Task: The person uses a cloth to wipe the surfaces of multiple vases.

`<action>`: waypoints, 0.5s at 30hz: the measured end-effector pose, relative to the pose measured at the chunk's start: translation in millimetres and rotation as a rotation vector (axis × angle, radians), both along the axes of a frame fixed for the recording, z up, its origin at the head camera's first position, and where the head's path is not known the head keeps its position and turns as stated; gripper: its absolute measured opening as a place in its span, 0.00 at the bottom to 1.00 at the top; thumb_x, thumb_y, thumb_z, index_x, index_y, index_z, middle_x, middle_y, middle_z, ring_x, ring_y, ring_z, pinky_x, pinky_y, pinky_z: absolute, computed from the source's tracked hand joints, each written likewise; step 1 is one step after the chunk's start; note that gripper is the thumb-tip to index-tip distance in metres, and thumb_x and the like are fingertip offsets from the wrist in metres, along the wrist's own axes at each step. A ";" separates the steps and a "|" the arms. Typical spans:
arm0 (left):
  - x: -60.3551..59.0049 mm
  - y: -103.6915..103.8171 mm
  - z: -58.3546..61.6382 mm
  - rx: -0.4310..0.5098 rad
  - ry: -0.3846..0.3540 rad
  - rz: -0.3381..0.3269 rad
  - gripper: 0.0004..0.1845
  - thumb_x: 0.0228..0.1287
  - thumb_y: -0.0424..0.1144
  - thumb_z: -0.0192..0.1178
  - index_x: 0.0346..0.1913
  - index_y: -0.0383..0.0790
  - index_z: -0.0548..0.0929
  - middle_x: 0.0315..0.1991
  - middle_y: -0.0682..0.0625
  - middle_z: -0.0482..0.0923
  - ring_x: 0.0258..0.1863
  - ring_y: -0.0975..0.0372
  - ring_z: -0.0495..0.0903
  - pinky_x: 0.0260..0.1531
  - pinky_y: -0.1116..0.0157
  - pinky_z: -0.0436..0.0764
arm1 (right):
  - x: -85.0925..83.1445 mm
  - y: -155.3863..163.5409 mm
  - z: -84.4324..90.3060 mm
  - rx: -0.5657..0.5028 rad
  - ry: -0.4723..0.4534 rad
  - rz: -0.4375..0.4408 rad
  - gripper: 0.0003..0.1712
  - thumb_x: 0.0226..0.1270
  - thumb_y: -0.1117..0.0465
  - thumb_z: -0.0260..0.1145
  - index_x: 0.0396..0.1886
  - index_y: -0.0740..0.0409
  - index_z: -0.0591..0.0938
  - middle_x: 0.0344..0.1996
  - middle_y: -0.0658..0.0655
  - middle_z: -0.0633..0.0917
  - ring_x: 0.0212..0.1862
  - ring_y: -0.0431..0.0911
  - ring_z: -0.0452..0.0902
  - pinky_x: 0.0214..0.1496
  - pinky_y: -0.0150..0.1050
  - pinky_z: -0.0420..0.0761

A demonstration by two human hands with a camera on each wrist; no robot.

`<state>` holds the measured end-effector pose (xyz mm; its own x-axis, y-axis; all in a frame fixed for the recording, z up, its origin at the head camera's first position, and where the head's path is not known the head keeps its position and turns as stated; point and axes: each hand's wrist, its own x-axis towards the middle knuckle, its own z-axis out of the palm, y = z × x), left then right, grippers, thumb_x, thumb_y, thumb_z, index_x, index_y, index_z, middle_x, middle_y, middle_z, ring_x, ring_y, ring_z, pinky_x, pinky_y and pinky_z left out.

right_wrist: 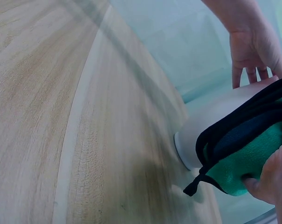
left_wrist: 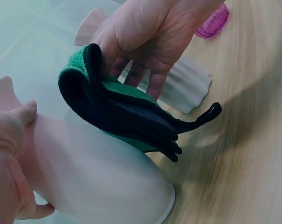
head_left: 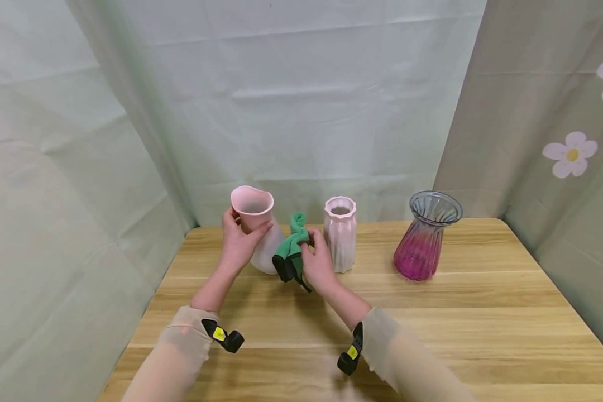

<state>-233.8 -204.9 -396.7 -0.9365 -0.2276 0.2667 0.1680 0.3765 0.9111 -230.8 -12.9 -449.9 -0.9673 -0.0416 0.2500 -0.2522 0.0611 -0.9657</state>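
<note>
A pale pink vase (head_left: 258,223) (left_wrist: 99,182) (right_wrist: 210,130) stands on the wooden table (head_left: 432,324). My left hand (head_left: 238,240) (left_wrist: 10,158) (right_wrist: 252,51) grips its neck and body. My right hand (head_left: 317,262) (left_wrist: 154,32) (right_wrist: 271,182) holds a folded green cloth with black edging (head_left: 291,251) (left_wrist: 117,114) (right_wrist: 243,144) and presses it against the vase's side. A black loop hangs from the cloth's lower end.
A ribbed light pink vase (head_left: 340,233) (left_wrist: 185,91) stands just right of my right hand. Farther right is a glass vase, clear on top and magenta below (head_left: 424,237) (left_wrist: 213,23). Pale fabric curtains close in the back and sides.
</note>
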 end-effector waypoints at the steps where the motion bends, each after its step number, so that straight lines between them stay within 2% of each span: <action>1: 0.1 -0.9 -0.7 0.002 0.001 -0.005 0.52 0.60 0.49 0.76 0.76 0.36 0.52 0.72 0.40 0.57 0.69 0.49 0.61 0.69 0.46 0.66 | 0.0 0.1 0.1 0.000 0.002 0.001 0.14 0.79 0.67 0.56 0.60 0.59 0.76 0.59 0.59 0.79 0.66 0.55 0.71 0.71 0.53 0.69; 6: -1.5 -11.3 -5.5 0.010 0.009 -0.066 0.50 0.62 0.49 0.75 0.77 0.38 0.53 0.74 0.41 0.57 0.72 0.48 0.59 0.71 0.46 0.64 | -1.4 0.0 -1.0 -0.004 0.026 -0.007 0.13 0.79 0.68 0.57 0.58 0.61 0.76 0.59 0.59 0.80 0.66 0.55 0.72 0.71 0.53 0.68; 15: -12.5 -43.3 -10.9 0.001 0.004 -0.299 0.42 0.71 0.44 0.67 0.80 0.47 0.56 0.75 0.45 0.61 0.75 0.50 0.59 0.73 0.44 0.61 | -1.1 1.0 0.5 -0.010 0.026 -0.003 0.13 0.79 0.68 0.56 0.59 0.61 0.76 0.59 0.61 0.79 0.66 0.56 0.71 0.71 0.54 0.69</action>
